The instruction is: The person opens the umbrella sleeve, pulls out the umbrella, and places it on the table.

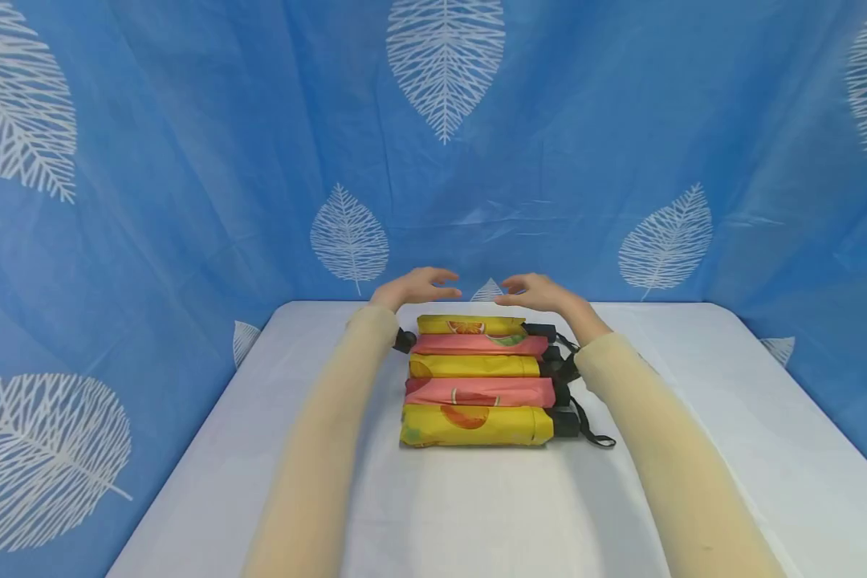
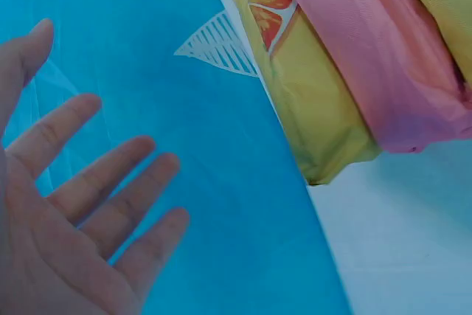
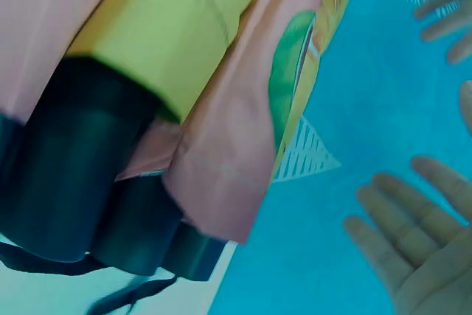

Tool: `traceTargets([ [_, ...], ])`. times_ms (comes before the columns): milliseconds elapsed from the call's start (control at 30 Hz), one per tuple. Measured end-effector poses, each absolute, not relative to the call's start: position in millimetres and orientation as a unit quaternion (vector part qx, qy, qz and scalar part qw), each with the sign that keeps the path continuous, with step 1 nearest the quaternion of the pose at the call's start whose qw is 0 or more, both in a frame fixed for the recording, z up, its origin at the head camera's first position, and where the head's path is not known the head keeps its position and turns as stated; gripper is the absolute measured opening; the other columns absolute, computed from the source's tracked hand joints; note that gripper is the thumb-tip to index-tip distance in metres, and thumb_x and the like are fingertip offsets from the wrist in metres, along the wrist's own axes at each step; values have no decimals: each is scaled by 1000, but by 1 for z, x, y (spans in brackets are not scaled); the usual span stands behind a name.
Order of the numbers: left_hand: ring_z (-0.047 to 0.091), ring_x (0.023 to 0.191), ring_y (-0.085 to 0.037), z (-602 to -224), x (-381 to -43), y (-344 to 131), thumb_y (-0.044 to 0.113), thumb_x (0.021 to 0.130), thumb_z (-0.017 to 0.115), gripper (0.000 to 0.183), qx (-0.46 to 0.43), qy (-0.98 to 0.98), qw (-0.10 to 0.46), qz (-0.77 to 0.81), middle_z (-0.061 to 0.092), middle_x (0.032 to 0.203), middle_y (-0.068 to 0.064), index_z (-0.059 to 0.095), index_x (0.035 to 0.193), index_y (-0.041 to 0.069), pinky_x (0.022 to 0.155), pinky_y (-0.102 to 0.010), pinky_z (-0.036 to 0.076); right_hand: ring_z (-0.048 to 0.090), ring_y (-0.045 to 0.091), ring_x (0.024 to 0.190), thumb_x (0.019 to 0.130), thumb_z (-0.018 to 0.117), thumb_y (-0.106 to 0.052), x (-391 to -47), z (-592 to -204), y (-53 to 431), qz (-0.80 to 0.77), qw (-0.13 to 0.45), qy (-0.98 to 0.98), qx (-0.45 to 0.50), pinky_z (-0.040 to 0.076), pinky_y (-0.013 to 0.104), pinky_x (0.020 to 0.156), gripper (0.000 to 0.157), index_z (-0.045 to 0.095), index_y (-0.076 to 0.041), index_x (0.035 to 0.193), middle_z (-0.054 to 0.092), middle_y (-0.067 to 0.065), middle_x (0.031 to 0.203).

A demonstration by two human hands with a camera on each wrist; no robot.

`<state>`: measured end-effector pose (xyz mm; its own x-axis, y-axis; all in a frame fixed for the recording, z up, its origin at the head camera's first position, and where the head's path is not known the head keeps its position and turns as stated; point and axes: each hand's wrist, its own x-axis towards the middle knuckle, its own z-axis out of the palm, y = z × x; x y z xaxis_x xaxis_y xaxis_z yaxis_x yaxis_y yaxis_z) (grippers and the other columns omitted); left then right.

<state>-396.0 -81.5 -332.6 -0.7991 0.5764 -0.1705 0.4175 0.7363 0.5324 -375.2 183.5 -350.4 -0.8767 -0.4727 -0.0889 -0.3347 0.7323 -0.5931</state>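
Note:
Several folded umbrellas lie side by side across the table, yellow and pink by turns, with black handles at the right. Nearest is a yellow umbrella with an orange-slice print (image 1: 506,433); behind it come a pink one (image 1: 513,392), a middle yellow one (image 1: 484,367), another pink one (image 1: 455,346) and the far yellow one (image 1: 433,324). Past the far umbrella, my left hand (image 1: 421,286) hovers with fingers spread, holding nothing. Facing it across a gap, my right hand (image 1: 538,293) is likewise spread and holds nothing. Both palms show in the wrist views.
The white table (image 1: 318,498) ends just beyond the far umbrella. A blue curtain with white leaf prints (image 1: 549,160) hangs behind it and at both sides. A black wrist strap (image 1: 594,433) trails from the nearest umbrella's handle.

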Motion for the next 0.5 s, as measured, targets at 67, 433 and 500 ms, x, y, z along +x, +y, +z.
traceTargets([
  [67, 34, 132, -30, -338, -398, -89, 41, 94, 55, 58, 284, 905, 155, 278, 37, 147, -11, 40, 145, 16, 104, -49, 31, 44, 40, 121, 93, 60, -34, -376, -353, 194, -341, 112, 907, -218, 38, 54, 97, 59, 46, 2, 137, 47, 27, 133],
  [433, 37, 129, -28, -389, -401, -126, 27, 95, 58, 51, 235, 859, 149, 430, 40, 144, -12, 43, 143, 15, 103, -50, 32, 46, 38, 121, 92, 62, -29, -372, -386, 238, -478, 121, 855, -160, 35, 53, 101, 58, 43, 0, 139, 45, 23, 137],
  [500, 37, 130, -27, -399, -399, -130, 27, 96, 58, 50, 228, 851, 158, 445, 38, 145, -12, 44, 143, 16, 104, -49, 32, 45, 38, 123, 93, 61, -28, -372, -395, 244, -480, 124, 854, -157, 35, 53, 101, 57, 43, 2, 139, 44, 23, 137],
])
